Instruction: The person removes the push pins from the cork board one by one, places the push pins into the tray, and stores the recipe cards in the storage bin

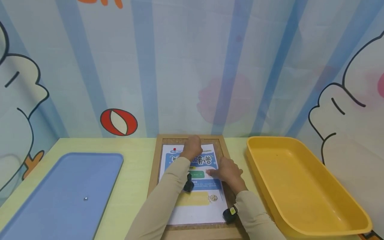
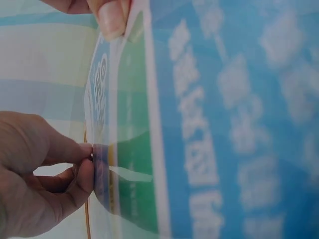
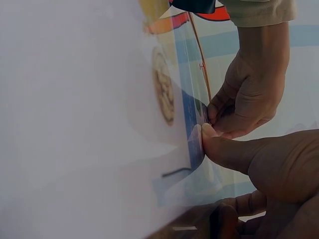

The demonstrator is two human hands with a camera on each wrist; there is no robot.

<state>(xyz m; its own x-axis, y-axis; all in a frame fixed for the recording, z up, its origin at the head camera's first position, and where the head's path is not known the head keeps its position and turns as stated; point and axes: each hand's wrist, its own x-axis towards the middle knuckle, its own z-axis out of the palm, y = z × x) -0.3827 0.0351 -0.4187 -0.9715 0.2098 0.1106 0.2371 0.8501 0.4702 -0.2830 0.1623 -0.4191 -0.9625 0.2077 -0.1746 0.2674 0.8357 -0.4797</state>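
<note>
A printed sheet (image 1: 195, 213) with blue, green and yellow blocks lies on a wood-framed cork board (image 1: 160, 144). Near its top left corner sits a red pushpin (image 1: 174, 149). My left hand (image 1: 193, 146) is at the sheet's top edge, with thumb and fingers pinching a tiny thing, seemingly a pin, mostly hidden by the fingertips. In the left wrist view, those fingertips (image 2: 85, 152) touch the sheet. My right hand (image 1: 229, 171) lies over the board's right side. Its thumb (image 3: 227, 152) presses straight onto the sheet, while the other fingers rest by the frame.
To the left lies a shallow blue tray (image 1: 69, 173) with a small shiny thing (image 1: 85, 199) on it. A deeper yellow tray (image 1: 295, 180) stands at the right. Behind the yellow-green table (image 1: 136, 156) hangs a striped, cartoon-printed cloth (image 1: 186, 83).
</note>
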